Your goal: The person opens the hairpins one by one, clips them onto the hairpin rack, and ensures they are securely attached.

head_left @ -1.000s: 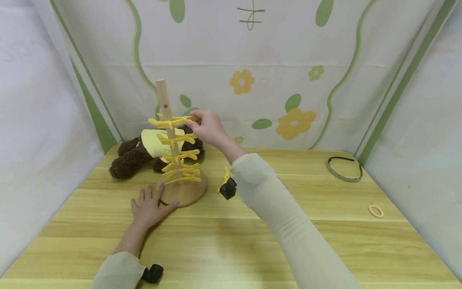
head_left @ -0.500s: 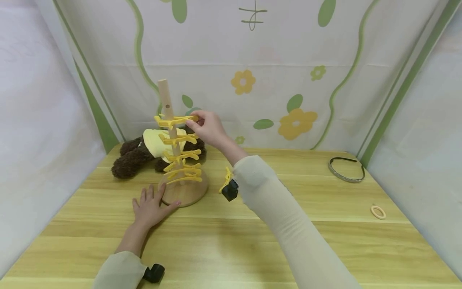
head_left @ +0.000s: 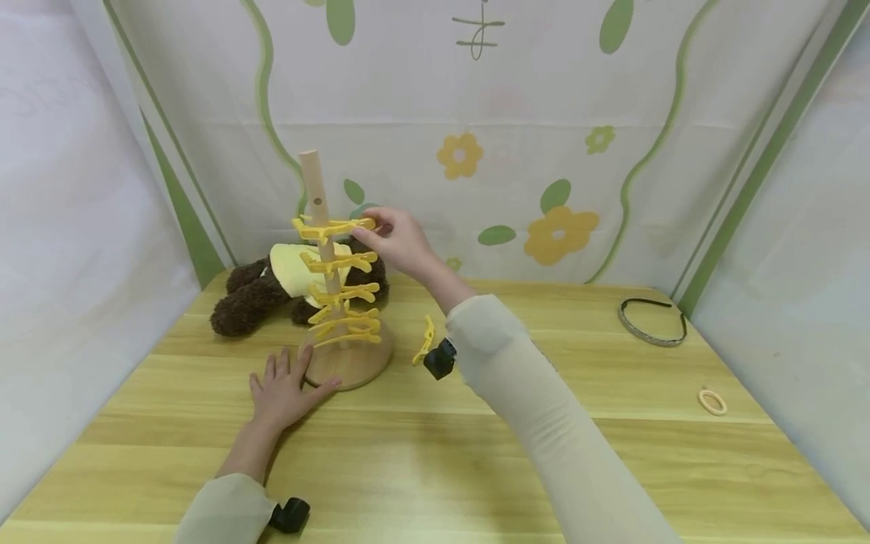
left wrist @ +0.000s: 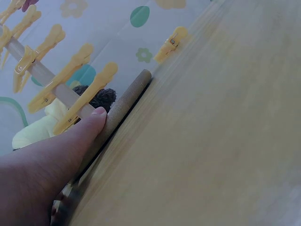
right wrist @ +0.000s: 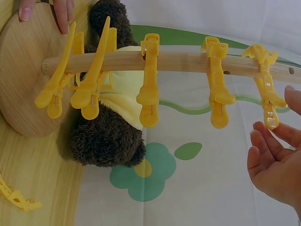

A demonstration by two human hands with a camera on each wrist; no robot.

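A wooden post (head_left: 313, 181) stands upright on a round wooden base (head_left: 350, 366). Several yellow alligator hair clips are clamped along it, one above another. My right hand (head_left: 404, 245) pinches the handle end of the topmost hair clip (head_left: 333, 228), between thumb and fingertips. In the right wrist view the jaws of that hair clip (right wrist: 263, 70) lie across the post, and my right fingers (right wrist: 265, 141) are at its tail. My left hand (head_left: 280, 397) lies with fingers spread at the base's left edge; in the left wrist view its thumb (left wrist: 89, 127) rests on the base.
A dark brown plush toy (head_left: 245, 302) in a yellow top lies behind the post. One loose yellow hair clip (head_left: 426, 340) is on the table right of the base. Farther right lie a headband (head_left: 652, 340) and a small pale ring (head_left: 711, 402). A patterned curtain (head_left: 408, 98) hangs behind.
The top hair clip has shifted slightly right along with my right hand's grip, its left end now nearer the post. My left hand stays in place on the base.
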